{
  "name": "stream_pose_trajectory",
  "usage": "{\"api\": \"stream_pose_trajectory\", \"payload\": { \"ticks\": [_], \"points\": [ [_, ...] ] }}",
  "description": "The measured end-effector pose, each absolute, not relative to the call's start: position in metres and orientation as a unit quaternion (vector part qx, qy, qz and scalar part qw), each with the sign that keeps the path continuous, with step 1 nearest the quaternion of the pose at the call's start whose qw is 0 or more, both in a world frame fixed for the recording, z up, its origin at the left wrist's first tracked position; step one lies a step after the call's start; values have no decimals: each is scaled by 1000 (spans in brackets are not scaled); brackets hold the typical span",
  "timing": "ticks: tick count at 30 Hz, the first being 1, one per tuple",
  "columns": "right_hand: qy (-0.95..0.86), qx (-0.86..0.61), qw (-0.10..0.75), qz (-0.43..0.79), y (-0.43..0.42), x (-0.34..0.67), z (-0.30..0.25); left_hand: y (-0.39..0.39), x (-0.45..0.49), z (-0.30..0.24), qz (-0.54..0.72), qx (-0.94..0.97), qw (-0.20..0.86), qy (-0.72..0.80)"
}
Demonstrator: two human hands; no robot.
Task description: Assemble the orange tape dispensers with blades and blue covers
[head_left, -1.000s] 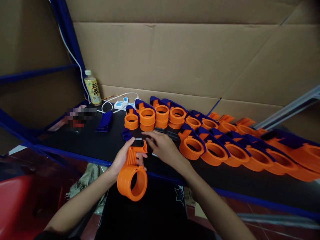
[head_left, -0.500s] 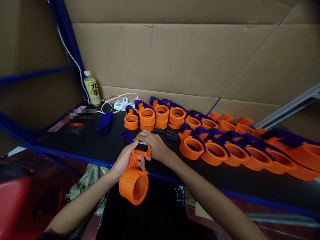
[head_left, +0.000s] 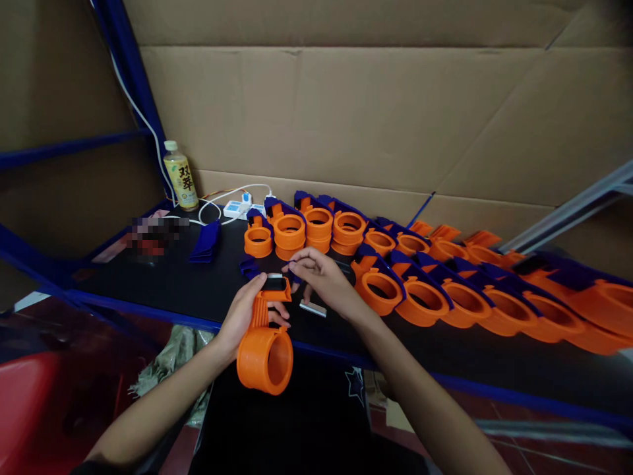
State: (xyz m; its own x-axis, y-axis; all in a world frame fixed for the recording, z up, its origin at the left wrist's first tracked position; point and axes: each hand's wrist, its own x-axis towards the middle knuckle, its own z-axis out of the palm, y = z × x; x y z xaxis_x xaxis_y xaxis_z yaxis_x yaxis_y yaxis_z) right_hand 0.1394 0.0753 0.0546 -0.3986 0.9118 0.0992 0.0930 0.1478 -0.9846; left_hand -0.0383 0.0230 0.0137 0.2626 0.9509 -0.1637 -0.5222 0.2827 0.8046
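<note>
My left hand (head_left: 242, 313) is wrapped round the ribbed neck of an orange tape dispenser (head_left: 266, 359). Its ring hangs down toward me, and a black pad with a pale strip along the edge shows at its head. Just to the right, my right hand (head_left: 319, 274) hovers over the table with thumb and forefinger pinched together. What they hold, if anything, is too small to name. Under its lower fingers is a silver metal strip (head_left: 313, 308). A dark blue plastic piece (head_left: 250, 266) lies beyond the dispenser's head.
Rows of orange and blue tape dispensers (head_left: 378, 293) stand along the back and right of the black table (head_left: 148, 287). At the left are a stack of blue plates (head_left: 205, 243), a drink bottle (head_left: 180, 178) and a power strip (head_left: 237, 210) with white cables. A cardboard wall (head_left: 346, 119) rises behind.
My right hand has come off the dispenser's head and moved slightly right and up, its fingers now pinched. The silver strip has come into view below it. My left hand keeps its hold.
</note>
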Motion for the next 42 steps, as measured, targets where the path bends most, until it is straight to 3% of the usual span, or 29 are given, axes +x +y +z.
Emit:
{"api": "stream_pose_trajectory", "payload": {
  "ticks": [3, 8, 18, 22, 42],
  "points": [
    [-604, -346, 401, 596, 67, 145, 57, 24, -38, 14, 529, 308, 721, 325],
    [-617, -326, 406, 590, 59, 156, 61, 22, -36, 17, 552, 317, 702, 318],
    [-821, -330, 368, 284, 40, 149, 69, 24, -35, 13, 558, 300, 704, 320],
    [-849, -332, 351, 214, 44, 151, 67, 21, -34, 15, 546, 312, 708, 322],
    [-870, -255, 365, 212, 44, 164, 55, 15, -33, 13, 505, 351, 718, 326]
  ]
}}
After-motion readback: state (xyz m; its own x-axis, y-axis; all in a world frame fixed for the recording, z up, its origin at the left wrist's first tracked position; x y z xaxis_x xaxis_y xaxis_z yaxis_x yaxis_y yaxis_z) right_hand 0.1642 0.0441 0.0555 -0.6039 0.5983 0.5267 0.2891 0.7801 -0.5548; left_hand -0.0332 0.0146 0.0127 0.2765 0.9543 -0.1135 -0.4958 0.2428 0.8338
